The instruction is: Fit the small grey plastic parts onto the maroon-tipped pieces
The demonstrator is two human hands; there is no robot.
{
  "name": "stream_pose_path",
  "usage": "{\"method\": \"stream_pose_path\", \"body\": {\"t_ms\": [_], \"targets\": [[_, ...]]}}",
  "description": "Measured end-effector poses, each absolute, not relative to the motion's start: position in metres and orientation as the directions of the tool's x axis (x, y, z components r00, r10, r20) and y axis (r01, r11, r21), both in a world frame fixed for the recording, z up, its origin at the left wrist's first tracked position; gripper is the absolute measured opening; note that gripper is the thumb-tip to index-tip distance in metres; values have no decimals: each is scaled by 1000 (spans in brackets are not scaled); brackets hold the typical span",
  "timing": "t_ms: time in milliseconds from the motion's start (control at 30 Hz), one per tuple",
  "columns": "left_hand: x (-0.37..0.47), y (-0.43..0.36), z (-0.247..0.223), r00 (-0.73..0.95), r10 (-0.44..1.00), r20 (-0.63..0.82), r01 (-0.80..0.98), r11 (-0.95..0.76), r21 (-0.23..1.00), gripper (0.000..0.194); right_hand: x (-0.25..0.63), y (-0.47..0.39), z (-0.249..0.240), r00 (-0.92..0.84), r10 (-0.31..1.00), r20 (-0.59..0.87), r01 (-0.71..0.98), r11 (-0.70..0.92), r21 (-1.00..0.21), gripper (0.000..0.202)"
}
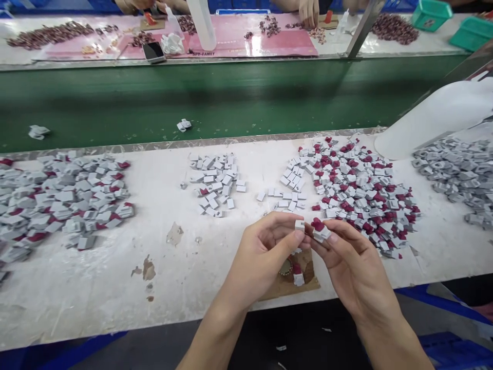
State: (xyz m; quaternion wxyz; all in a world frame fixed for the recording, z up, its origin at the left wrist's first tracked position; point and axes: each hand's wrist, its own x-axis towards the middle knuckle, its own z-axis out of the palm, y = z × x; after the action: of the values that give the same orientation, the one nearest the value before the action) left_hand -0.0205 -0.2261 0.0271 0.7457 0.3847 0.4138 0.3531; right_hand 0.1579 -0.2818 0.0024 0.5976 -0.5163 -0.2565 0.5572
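Between thumb and fingers, my left hand (262, 252) pinches a small white block (299, 225). My right hand (354, 257) grips a white piece with a dark red part on top (320, 230), close beside that block. Both hands are above the near edge of the white table (154, 226). Under them lies a brown board (308, 288), partly hidden, bearing a red and white piece (298, 277) and a small round cap (286, 266). Just beyond my hands are loose white blocks (287, 195) and a large heap of red and white pieces (358, 190).
More white blocks (215, 180) lie mid-table, with heaps at the far left (65, 195) and far right (462, 174). A white curved object (431, 118) stands at right. Past the green belt (231, 97), other people's hands (308, 13) work at a pink-covered table (231, 38).
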Motion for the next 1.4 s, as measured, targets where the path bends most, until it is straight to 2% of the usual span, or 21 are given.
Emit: {"method": "stream_pose_path", "body": {"t_ms": [500,633,800,967,1033,1133,1300,1400], "targets": [[-23,-224,24,445,825,-349,-186,466,865,14,162,-280,3,274,932,-238,-292,-155,-944,16],[-23,-223,24,438,828,-351,-195,468,862,17,164,-279,2,218,935,-281,-399,-178,-900,12],[-25,-223,24,394,863,-316,-252,432,866,21,168,-277,4,74,943,-324,-576,-225,-786,14],[-36,-223,19,317,889,-331,-236,412,880,23,172,-283,5,38,889,-456,-697,-303,-650,17],[-39,-224,19,291,895,-338,-239,410,880,21,172,-285,4,37,875,-483,-709,-317,-629,16],[-40,-224,19,294,897,-330,-224,400,889,18,169,-288,1,67,884,-463,-663,-308,-682,15],[-32,-227,22,428,839,-337,-191,448,873,14,164,-290,-2,203,924,-325,-472,-199,-859,13],[-27,-230,23,457,809,-369,-175,489,855,17,163,-290,-2,196,937,-289,-430,-183,-884,11]]}}
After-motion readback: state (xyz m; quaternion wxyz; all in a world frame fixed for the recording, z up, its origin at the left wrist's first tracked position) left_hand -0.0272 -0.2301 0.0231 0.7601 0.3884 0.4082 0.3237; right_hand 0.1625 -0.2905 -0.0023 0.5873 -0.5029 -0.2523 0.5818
